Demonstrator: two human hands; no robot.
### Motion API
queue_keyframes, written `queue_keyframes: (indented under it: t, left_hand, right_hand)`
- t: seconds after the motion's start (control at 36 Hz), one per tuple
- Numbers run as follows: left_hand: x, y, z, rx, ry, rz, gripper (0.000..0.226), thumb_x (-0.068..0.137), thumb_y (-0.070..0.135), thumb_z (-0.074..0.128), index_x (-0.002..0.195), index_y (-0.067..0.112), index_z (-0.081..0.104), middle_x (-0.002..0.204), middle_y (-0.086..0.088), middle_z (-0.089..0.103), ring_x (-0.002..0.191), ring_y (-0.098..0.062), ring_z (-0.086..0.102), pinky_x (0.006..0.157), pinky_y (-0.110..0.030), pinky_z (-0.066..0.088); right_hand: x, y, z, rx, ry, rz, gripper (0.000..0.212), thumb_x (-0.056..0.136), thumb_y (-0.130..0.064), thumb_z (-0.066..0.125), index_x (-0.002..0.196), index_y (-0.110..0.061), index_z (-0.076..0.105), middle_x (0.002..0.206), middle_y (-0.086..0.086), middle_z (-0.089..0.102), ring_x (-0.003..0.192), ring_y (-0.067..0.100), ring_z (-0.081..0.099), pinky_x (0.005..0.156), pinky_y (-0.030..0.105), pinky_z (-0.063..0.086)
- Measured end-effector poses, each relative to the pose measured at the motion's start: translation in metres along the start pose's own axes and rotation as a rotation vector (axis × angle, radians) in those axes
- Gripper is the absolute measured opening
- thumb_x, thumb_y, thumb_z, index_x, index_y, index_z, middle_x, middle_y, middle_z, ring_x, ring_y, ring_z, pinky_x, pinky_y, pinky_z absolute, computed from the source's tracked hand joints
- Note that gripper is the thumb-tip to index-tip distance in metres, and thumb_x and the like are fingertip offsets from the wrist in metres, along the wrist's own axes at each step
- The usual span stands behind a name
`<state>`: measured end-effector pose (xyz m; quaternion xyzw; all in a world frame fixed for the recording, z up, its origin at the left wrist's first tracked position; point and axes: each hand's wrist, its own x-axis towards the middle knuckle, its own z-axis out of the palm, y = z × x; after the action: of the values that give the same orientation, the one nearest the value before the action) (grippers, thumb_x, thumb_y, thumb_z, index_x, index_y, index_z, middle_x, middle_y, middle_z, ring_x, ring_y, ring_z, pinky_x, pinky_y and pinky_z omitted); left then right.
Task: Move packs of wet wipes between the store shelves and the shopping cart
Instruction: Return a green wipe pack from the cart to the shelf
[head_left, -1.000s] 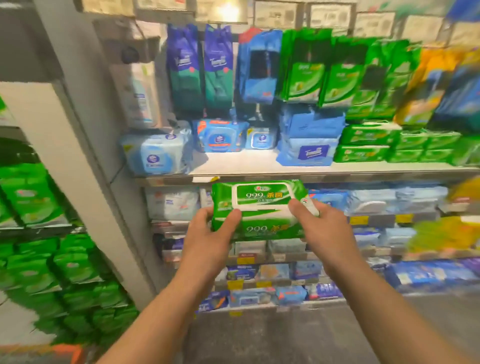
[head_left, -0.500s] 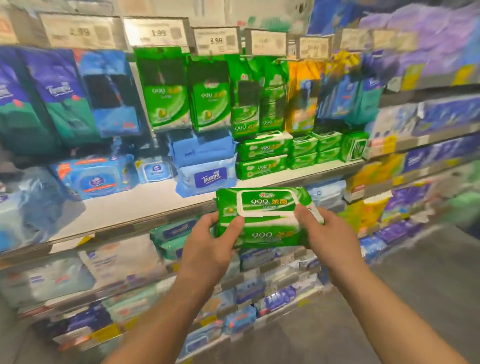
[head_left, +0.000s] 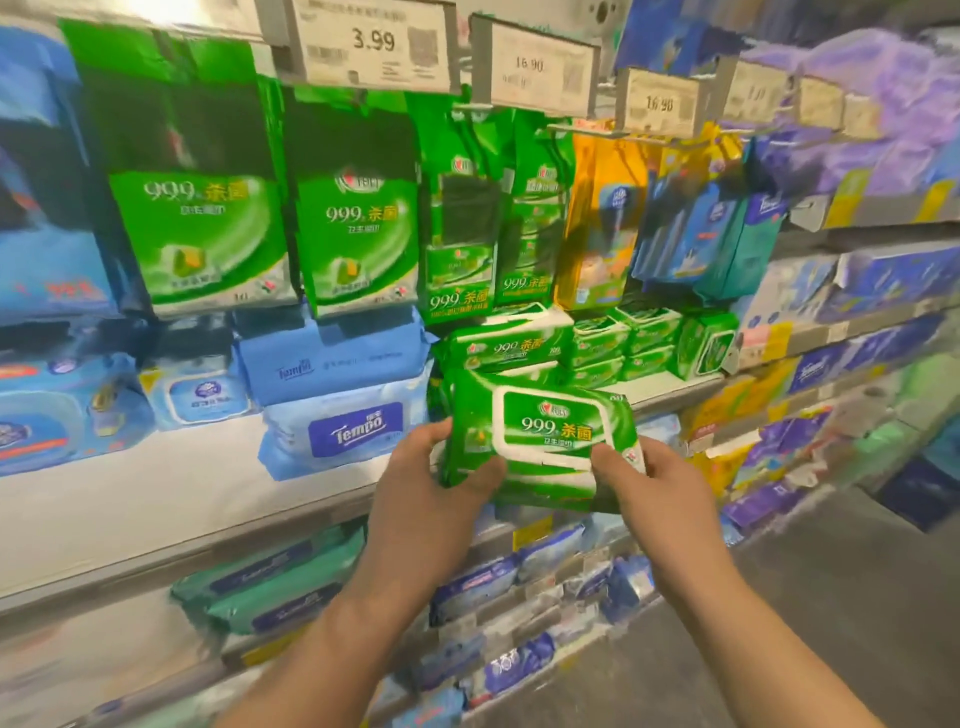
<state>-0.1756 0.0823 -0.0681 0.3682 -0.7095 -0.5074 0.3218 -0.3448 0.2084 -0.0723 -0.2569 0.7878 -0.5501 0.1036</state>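
**Ann:** Shelving fills the whole view, a wall of hanging green bags, blue packs and price tags, and the white shelf (head_left: 156, 483) at chest height has a bare stretch along its front edge.

**Ben:** Next size down, the stack of green packs (head_left: 506, 345) lying on that shelf, just beside the blue Tempo pack (head_left: 343, 431). That looks like the home for what's being carried.

**Ann:** And the carried thing itself: the green wipes pack (head_left: 540, 441), held in the air at the shelf's lip, label up, tilted a little, right in front of that stack.

**Ben:** Left hand (head_left: 431, 499) grips the near-left corner, thumb curled on top. Right hand (head_left: 660, 483) pinches the right end, thumb over the white lid flap.

**Ann:** So how to finish it well?

**Ben:** My read: level the pack, slide it in flat over the stack, not nose-first. It's soft, so it may sag. Keep both ends supported until it rests.

**Ann:** Risk?

**Ben:** Shoving the lower packs backward, or catching the hanging bags above. No cart in view, so I'd guess this one goes to the shelf.
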Motion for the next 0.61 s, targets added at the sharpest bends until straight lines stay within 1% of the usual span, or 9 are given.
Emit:
queue_keyframes:
  t: [0.08, 0.14, 0.22, 0.28, 0.36, 0.42, 0.47, 0.56, 0.61]
  left_hand:
    - [0.009, -0.001, 0.01, 0.006, -0.014, -0.002, 0.052, 0.074, 0.045, 0.078, 0.118, 0.051, 0.05, 0.122, 0.017, 0.063, 0.1, -0.013, 0.066, 0.087, -0.035, 0.054]
    - [0.017, 0.001, 0.016, -0.004, -0.012, -0.015, 0.062, 0.07, 0.046, 0.078, 0.123, 0.052, 0.046, 0.123, 0.016, 0.062, 0.099, -0.008, 0.067, 0.087, -0.038, 0.055]
    - [0.027, 0.006, 0.024, -0.035, 0.025, 0.015, 0.053, 0.076, 0.035, 0.081, 0.113, 0.05, 0.046, 0.11, 0.027, 0.062, 0.092, 0.008, 0.064, 0.083, -0.032, 0.054]
    - [0.032, 0.01, 0.027, -0.041, 0.065, 0.038, 0.049, 0.077, 0.041, 0.081, 0.112, 0.044, 0.047, 0.107, 0.034, 0.06, 0.094, 0.011, 0.062, 0.082, -0.03, 0.054]
    - [0.041, 0.013, 0.03, -0.056, 0.167, 0.035, 0.044, 0.077, 0.043, 0.081, 0.107, 0.035, 0.049, 0.1, 0.038, 0.063, 0.088, 0.012, 0.065, 0.079, -0.03, 0.055]
    - [0.048, 0.012, 0.033, -0.075, 0.246, 0.033, 0.043, 0.078, 0.035, 0.082, 0.108, 0.036, 0.051, 0.098, 0.035, 0.064, 0.09, 0.016, 0.062, 0.082, -0.033, 0.056]
    - [0.054, 0.015, 0.035, -0.093, 0.29, 0.032, 0.049, 0.081, 0.024, 0.081, 0.118, 0.037, 0.051, 0.1, 0.037, 0.063, 0.094, 0.021, 0.059, 0.09, -0.037, 0.056]
    - [0.061, 0.016, 0.038, -0.005, 0.315, 0.084, 0.05, 0.086, 0.011, 0.074, 0.125, 0.035, 0.055, 0.107, 0.031, 0.068, 0.099, 0.014, 0.062, 0.092, -0.037, 0.055]
    - [0.063, 0.015, 0.041, 0.052, 0.32, 0.111, 0.049, 0.089, 0.008, 0.07, 0.127, 0.034, 0.057, 0.111, 0.028, 0.069, 0.105, 0.008, 0.063, 0.093, -0.033, 0.054]
  right_hand:
    - [0.012, 0.007, 0.001, 0.038, 0.006, 0.004, 0.017, 0.086, -0.036, 0.076, 0.088, -0.019, 0.072, 0.072, -0.006, 0.073, 0.073, 0.02, 0.069, 0.062, 0.033, 0.049]
    - [0.022, 0.01, 0.001, 0.053, -0.02, -0.011, 0.02, 0.086, -0.034, 0.078, 0.101, -0.024, 0.071, 0.083, -0.009, 0.076, 0.078, 0.012, 0.071, 0.065, 0.03, 0.05]
    - [0.042, 0.012, -0.002, 0.088, -0.089, -0.087, 0.034, 0.087, -0.026, 0.079, 0.117, -0.035, 0.065, 0.1, -0.021, 0.075, 0.09, -0.003, 0.07, 0.077, 0.027, 0.056]
    - [0.057, 0.011, -0.003, 0.135, -0.152, -0.118, 0.048, 0.088, -0.021, 0.078, 0.123, -0.045, 0.057, 0.109, -0.033, 0.07, 0.101, -0.012, 0.065, 0.085, 0.019, 0.055]
    - [0.081, 0.005, 0.002, 0.178, -0.17, -0.134, 0.085, 0.084, -0.021, 0.082, 0.154, -0.033, 0.037, 0.149, -0.021, 0.048, 0.131, -0.006, 0.048, 0.107, 0.024, 0.044]
    - [0.096, -0.003, 0.006, 0.221, -0.213, -0.152, 0.101, 0.081, -0.013, 0.084, 0.16, -0.031, 0.024, 0.153, -0.016, 0.032, 0.135, -0.008, 0.031, 0.107, 0.015, 0.034]
    - [0.112, -0.011, 0.009, 0.223, -0.25, -0.251, 0.101, 0.079, -0.011, 0.086, 0.158, -0.031, 0.027, 0.154, -0.016, 0.032, 0.135, -0.012, 0.035, 0.102, 0.008, 0.038]
    - [0.135, -0.011, 0.013, 0.12, -0.279, -0.394, 0.083, 0.069, -0.027, 0.092, 0.139, -0.038, 0.049, 0.136, -0.005, 0.059, 0.123, 0.013, 0.06, 0.1, 0.041, 0.054]
    - [0.144, -0.003, 0.018, 0.176, -0.295, -0.398, 0.083, 0.067, -0.02, 0.095, 0.135, -0.037, 0.051, 0.13, -0.004, 0.058, 0.118, 0.011, 0.062, 0.099, 0.043, 0.054]
